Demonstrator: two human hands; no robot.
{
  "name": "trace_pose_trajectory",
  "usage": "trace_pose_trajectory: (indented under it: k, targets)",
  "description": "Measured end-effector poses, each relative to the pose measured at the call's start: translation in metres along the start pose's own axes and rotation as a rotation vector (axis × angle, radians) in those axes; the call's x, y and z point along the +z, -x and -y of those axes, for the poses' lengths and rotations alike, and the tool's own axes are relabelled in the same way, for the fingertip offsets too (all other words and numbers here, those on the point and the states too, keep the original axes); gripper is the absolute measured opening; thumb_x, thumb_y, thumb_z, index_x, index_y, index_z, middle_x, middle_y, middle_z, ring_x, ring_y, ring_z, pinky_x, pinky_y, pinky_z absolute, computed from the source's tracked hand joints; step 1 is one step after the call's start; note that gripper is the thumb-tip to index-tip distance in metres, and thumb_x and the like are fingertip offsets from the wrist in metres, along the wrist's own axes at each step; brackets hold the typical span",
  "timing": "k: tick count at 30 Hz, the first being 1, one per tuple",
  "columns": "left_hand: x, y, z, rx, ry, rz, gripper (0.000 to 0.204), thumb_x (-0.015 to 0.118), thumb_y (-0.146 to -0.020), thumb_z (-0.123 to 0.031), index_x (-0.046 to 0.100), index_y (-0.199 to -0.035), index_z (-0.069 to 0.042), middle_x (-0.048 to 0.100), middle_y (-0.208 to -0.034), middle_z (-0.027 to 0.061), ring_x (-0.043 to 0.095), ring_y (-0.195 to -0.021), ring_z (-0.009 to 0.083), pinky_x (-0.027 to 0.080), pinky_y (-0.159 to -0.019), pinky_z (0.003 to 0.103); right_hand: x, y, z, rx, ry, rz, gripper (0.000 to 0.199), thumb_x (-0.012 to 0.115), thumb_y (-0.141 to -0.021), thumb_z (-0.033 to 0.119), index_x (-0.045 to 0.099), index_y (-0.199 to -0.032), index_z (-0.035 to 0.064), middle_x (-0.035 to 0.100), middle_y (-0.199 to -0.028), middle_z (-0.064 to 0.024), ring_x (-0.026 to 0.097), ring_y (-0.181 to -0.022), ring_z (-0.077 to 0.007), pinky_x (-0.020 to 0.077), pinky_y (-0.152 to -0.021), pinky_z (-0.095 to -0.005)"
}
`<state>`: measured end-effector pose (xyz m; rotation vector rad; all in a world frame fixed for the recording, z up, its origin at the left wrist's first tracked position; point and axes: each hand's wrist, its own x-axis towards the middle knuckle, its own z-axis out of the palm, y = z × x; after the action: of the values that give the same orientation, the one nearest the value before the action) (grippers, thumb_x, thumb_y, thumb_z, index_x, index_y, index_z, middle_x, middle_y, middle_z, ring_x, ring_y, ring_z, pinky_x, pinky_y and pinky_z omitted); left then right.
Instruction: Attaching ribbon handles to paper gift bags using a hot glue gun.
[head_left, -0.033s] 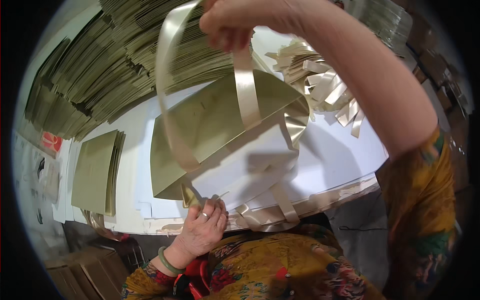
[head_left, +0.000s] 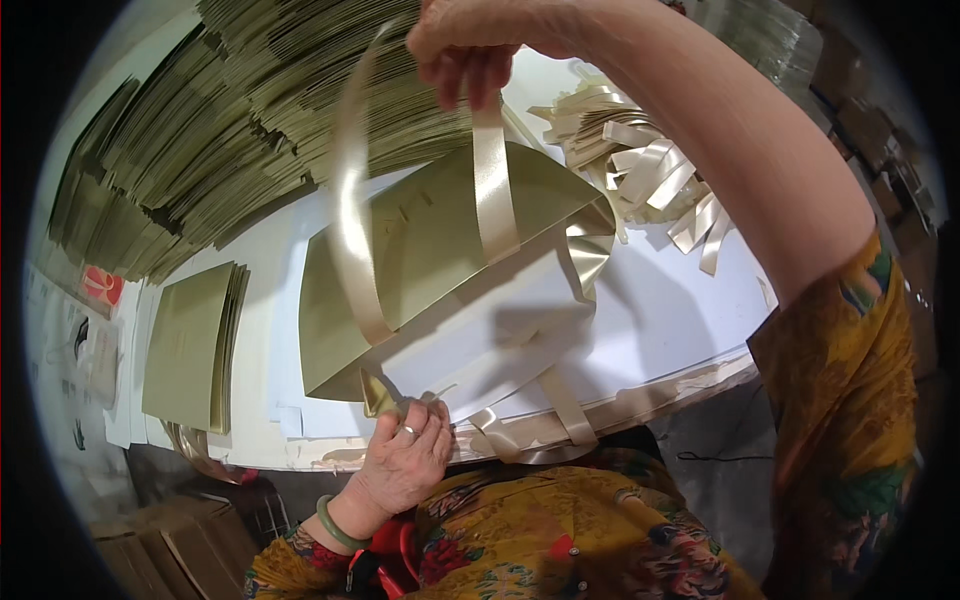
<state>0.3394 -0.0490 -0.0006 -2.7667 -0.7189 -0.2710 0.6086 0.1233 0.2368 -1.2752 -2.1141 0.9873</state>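
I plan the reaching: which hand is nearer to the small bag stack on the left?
Left. The left hand is to the lower right of the bag stack; the right hand is farther, to its upper right, holding the ribbon handle.

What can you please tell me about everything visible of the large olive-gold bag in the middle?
The olive-gold bag looks like smooth, stiff card, white inside, with glossy gold side folds. It lies on the white work surface, mouth open toward the picture's bottom. The right hand holds up its upper ribbon handle, cream and satin-like; the lower ribbon handle hangs loose. The left hand is at the mouth's left corner.
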Motion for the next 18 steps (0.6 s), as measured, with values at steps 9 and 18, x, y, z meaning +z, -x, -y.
trace_pose_trajectory:
  k: [9, 18]
  targets:
    - [0.007, 0.012, 0.003, -0.066, 0.164, -0.037, 0.049, 0.060, -0.067, -0.012, 0.060, -0.111, 0.009, 0.060, -0.105, 0.0178, 0.059, -0.096, 0.0298, 0.049, -0.076, 0.038, 0.078, 0.086, -0.036, -0.118, 0.233, -0.014, 0.022, 0.057, -0.077, 0.009, 0.062, -0.060, -0.0025, 0.061, -0.058, -0.0176, 0.059, -0.049, -0.0252, 0.0493, -0.052, -0.0394]
    - [0.020, 0.009, 0.005, -0.089, 0.221, -0.199, 0.028, 0.065, -0.071, 0.002, 0.061, -0.098, 0.009, 0.061, -0.095, 0.0201, 0.062, -0.083, 0.0357, 0.053, -0.068, 0.042, 0.149, 0.344, -0.162, -0.023, 0.739, -0.709, 0.017, 0.068, -0.075, 0.005, 0.067, -0.092, 0.0048, 0.061, -0.073, -0.0072, 0.060, -0.067, -0.0256, 0.0460, -0.060, -0.0366]
